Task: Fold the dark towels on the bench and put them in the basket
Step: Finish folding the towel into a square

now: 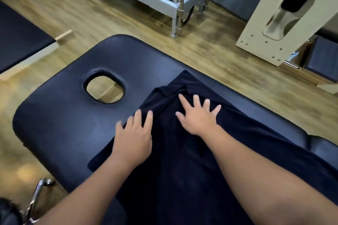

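Observation:
A dark navy towel (175, 160) lies spread along the padded bench (60, 122), its far end rumpled with a folded-over flap near the face hole. My left hand (133, 137) rests flat on the towel's left edge with fingers straight. My right hand (197, 115) presses flat on the towel's middle with fingers spread. No basket is in view.
The bench has an oval face hole (104, 88) at its far end. A second dark bench (20, 38) stands at the left. A grey metal frame (172, 3) and a cream wooden panel (285, 18) stand on the wooden floor beyond. A chrome chair arm (36, 197) is at lower left.

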Demonstrator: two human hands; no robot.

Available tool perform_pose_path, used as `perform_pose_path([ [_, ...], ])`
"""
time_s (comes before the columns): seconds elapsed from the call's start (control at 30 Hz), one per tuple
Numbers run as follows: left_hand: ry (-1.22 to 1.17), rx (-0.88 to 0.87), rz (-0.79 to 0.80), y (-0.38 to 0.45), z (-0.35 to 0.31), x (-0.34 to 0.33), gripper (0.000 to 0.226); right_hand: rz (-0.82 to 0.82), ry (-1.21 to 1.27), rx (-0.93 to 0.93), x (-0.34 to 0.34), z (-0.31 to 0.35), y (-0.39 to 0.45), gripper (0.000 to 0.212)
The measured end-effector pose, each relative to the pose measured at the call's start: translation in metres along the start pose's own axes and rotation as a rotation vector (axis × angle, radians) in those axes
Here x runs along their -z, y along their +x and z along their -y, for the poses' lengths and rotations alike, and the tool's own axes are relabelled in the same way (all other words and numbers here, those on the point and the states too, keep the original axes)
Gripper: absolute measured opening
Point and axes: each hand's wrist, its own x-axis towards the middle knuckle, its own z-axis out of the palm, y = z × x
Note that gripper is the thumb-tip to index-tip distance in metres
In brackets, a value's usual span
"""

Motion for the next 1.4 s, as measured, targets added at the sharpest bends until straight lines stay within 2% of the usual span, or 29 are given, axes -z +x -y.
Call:
perform_pose_path([
  [0.17, -0.073, 0.212, -0.016, -0.045, 0.020, -0.025, 0.055, 0.018, 0.052, -0.078, 0.020, 0.006, 0.043, 0.072],
  [0.33, -0.142, 0.380, 0.054, -0.058, 0.038, -0.027, 0.055, -0.122, 0.092, 0.172, 0.019, 0.026, 0.064, 0.049],
  [0.43, -0.304, 0.350, 0.056, -0.062, 0.043, -0.030, 0.034, -0.202, 0.075, 0.179, 0.017, 0.034, 0.074, 0.025],
  [0.53, -0.386, 0.259, 0.006, -0.067, 0.042, -0.026, 0.026, -0.291, 0.044, 0.154, 0.023, 0.040, 0.082, 0.015],
  [0.7, -0.534, 0.515, 0.099, -0.069, 0.067, -0.016, 0.034, -0.422, 0.006, 0.084, 0.043, 0.035, 0.101, 0.019],
  [0.77, -0.524, 0.535, 0.171, -0.071, 0.077, -0.014, 0.037, -0.333, 0.064, 0.153, 0.046, 0.027, 0.102, 0.031],
  [0.83, -0.468, 0.471, 0.285, -0.073, 0.079, -0.010, 0.040, -0.160, 0.066, 0.315, 0.049, 0.017, 0.095, 0.053],
  [0.9, -0.457, 0.429, 0.375, -0.077, 0.081, -0.009, 0.037, -0.083, 0.038, 0.423, 0.050, 0.006, 0.089, 0.061],
  [0.97, -0.475, 0.417, 0.403, -0.077, 0.084, -0.010, 0.031, -0.131, 0.079, 0.457, 0.045, -0.004, 0.088, 0.045],
  [1.03, -0.507, 0.444, 0.381, -0.075, 0.087, -0.010, 0.027, -0.107, 0.174, 0.483, 0.043, -0.010, 0.089, 0.028],
  [1.13, -0.516, 0.487, 0.358, -0.073, 0.085, -0.009, 0.026, -0.056, 0.041, 0.522, 0.044, -0.011, 0.093, 0.022],
  [1.23, -0.493, 0.539, 0.360, -0.071, 0.088, -0.011, 0.027, -0.312, -0.188, 0.457, 0.042, 0.000, 0.096, 0.011],
  [1.3, -0.498, 0.571, 0.335, -0.070, 0.090, -0.012, 0.028, -0.400, -0.229, 0.413, 0.040, 0.013, 0.092, 0.018],
  [1.37, -0.550, 0.573, 0.295, -0.068, 0.088, -0.011, 0.027, -0.256, -0.217, 0.404, 0.045, 0.028, 0.090, 0.049],
  [1.4, -0.566, 0.565, 0.304, -0.066, 0.085, -0.009, 0.038, -0.140, -0.220, 0.399, 0.049, 0.035, 0.090, 0.067],
])
